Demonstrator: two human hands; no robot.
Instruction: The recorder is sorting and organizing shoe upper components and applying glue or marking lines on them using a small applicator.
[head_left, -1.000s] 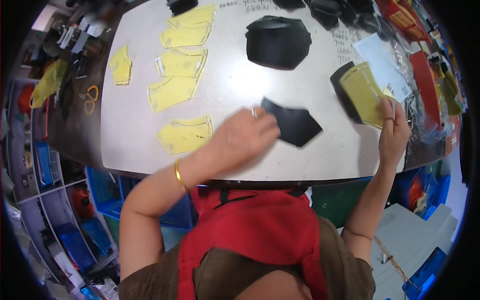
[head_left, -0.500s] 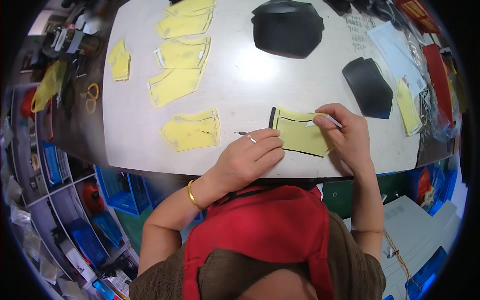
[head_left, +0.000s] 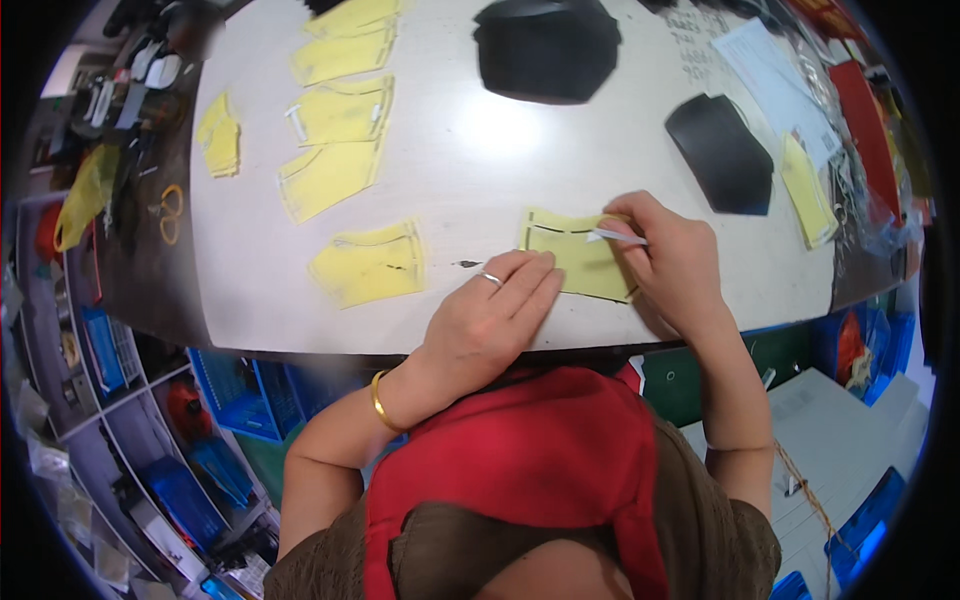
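Note:
Near the front edge of the table, a yellow pattern template (head_left: 585,262) with dark slots along its top and left sides lies between my hands. A thin dark edge shows under its lower side. My left hand (head_left: 495,305) lies with outstretched fingers on the template's left part. In my right hand (head_left: 672,255) is a slim white pen (head_left: 625,237), pinched between thumb and fingers. Its tip points left and is close to the right end of the top slot; contact I cannot tell. Another yellow template (head_left: 368,265) lies to the left of my left hand.
Several yellow templates (head_left: 335,180) lie in a column at the far left. Black sheet pieces (head_left: 545,50) are at the back, with another black piece (head_left: 722,155) at the right. Beyond it are white paper (head_left: 775,85) and a red box (head_left: 865,140). Yellow-handled scissors (head_left: 172,215) lie left of the table.
The view has shifted slightly. A black strip that stuck out past the template's left edge no longer shows. The pen now lies flatter, its tip closer to the top slot.

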